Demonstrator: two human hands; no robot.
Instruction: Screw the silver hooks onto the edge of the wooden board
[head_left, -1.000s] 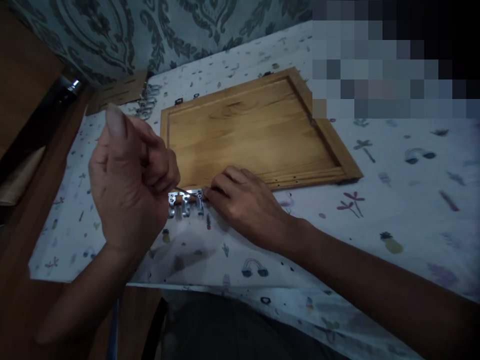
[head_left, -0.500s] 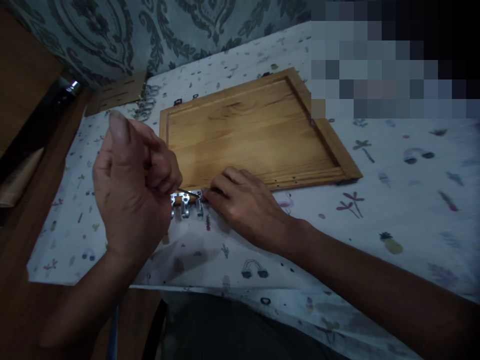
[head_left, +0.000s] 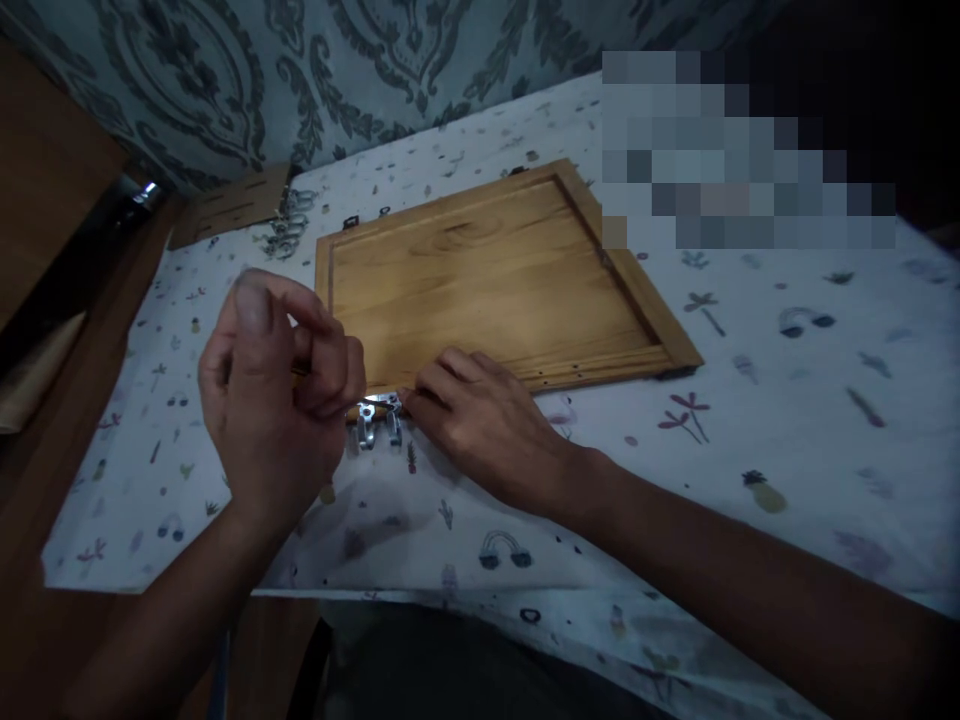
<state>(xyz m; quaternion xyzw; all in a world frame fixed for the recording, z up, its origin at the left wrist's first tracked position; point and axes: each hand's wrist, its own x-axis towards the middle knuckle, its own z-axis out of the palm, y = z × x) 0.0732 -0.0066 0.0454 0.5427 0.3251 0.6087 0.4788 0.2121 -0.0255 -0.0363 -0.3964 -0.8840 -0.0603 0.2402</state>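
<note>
With the left hand (head_left: 281, 375) clenched round a thin-shafted tool (head_left: 377, 404), thumb uppermost and fingers folded in, held the shaft out across the metal hook strip (head_left: 366, 411) at the near edge of the wooden panel (head_left: 480, 290). With the right hand (head_left: 480, 420) bent low over that same edge, kept the fingers close together at the strip's right end; could not tell whether pinching the metal or merely pressing on it, too dark and overlapped there to judge. Since a second ago, had lowered the left thumb and brought the fist slightly nearer to the right hand, so hiding the leftmost of three hooks and leaving two in sight; had also, seemingly, laid the shaft flatter along the strip. Had left right hand, strip and panel in much the same relation to one another. Judging from that, had probably re-angled or turned the tool without leaving its spot near the strip's right end; could not make out any progress at the tip. Left the panel lying flat on the patterned cloth (head_left: 750, 420), with loose metal hooks (head_left: 291, 225) beside a brown card (head_left: 232, 205) beyond the left hand.
</note>
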